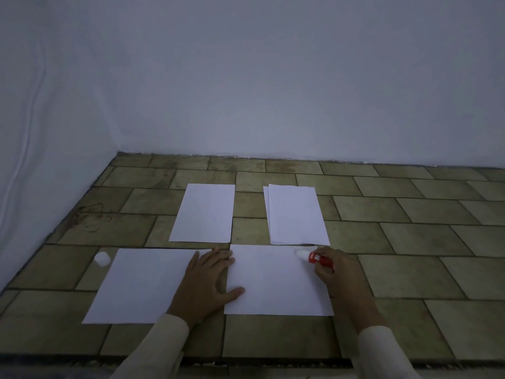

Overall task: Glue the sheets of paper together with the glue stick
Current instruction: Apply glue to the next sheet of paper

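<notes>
Four paper lots lie on the tiled floor point(410, 269), gluing underway.
Left hand point(210, 283) lies flat, spread across both near sheets; right hand point(336, 272) grips the uncapped glue stick point(314, 257), tip at the near-right sheet's point(276, 283) far corner. Next, I judge: steady strokes.

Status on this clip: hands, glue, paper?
Right hand holds glue stick, tip on near-right sheet. Left hand pins its edge. Cap off, left. Nothing obstructing.
</notes>
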